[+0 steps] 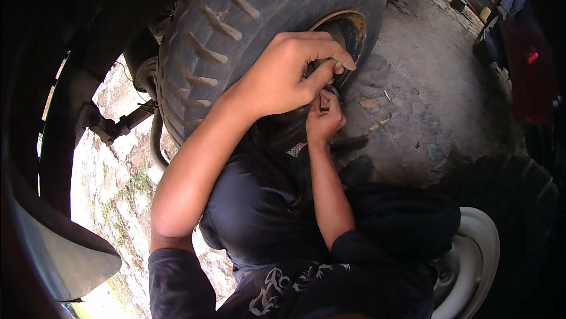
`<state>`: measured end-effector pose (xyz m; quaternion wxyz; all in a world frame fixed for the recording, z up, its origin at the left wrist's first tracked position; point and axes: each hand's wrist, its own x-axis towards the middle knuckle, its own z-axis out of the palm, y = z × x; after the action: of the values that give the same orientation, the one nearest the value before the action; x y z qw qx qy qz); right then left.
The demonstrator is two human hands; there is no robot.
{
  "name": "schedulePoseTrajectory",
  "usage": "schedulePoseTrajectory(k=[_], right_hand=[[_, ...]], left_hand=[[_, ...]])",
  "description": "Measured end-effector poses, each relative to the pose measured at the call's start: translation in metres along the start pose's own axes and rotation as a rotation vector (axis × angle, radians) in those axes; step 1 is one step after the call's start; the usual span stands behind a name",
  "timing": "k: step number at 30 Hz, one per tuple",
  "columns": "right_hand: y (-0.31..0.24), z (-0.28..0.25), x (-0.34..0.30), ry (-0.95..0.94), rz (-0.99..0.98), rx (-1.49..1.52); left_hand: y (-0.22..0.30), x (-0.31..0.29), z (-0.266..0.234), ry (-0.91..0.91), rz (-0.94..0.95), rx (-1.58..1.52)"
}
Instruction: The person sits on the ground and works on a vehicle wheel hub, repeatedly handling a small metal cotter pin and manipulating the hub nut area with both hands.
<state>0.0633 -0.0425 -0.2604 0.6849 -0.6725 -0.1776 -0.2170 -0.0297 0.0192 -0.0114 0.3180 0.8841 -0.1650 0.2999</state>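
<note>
A large black tyre (259, 36) with chunky tread stands upright in front of me, its rust-edged wheel rim (356, 23) facing right. My left hand (298, 71) is raised before the rim, thumb and fingertips pinched together. Just below it, my right hand (326, 118) is closed, its fingertips near a small dark piece at the wheel's hub side. Whatever the fingers of either hand hold is too small and shadowed to name. The hub behind the hands is mostly hidden.
Another tyre with a white wheel rim (471, 260) lies close by my right side. Scraps and sticks (380, 123) litter the dirt floor (430, 65). Dark vehicle bodywork (65, 254) curves along the left. A metal axle part (109, 127) juts out behind the tyre.
</note>
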Motion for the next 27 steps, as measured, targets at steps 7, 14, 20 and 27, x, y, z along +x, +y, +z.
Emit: schedulePoseTrajectory(k=[7, 14, 20, 27], right_hand=[[-0.01, 0.003, 0.002, 0.041, -0.002, 0.002], [-0.004, 0.008, -0.005, 0.12, -0.113, -0.063], [-0.006, 0.015, -0.017, 0.119, -0.018, 0.017], [-0.008, 0.02, -0.017, 0.128, 0.093, 0.043]], left_hand=[[0.0, 0.004, -0.002, -0.03, -0.027, 0.014], [0.001, 0.002, -0.001, -0.049, -0.048, 0.025], [0.003, 0.002, -0.003, -0.056, -0.082, 0.017], [0.005, 0.003, -0.003, -0.057, -0.097, -0.017]])
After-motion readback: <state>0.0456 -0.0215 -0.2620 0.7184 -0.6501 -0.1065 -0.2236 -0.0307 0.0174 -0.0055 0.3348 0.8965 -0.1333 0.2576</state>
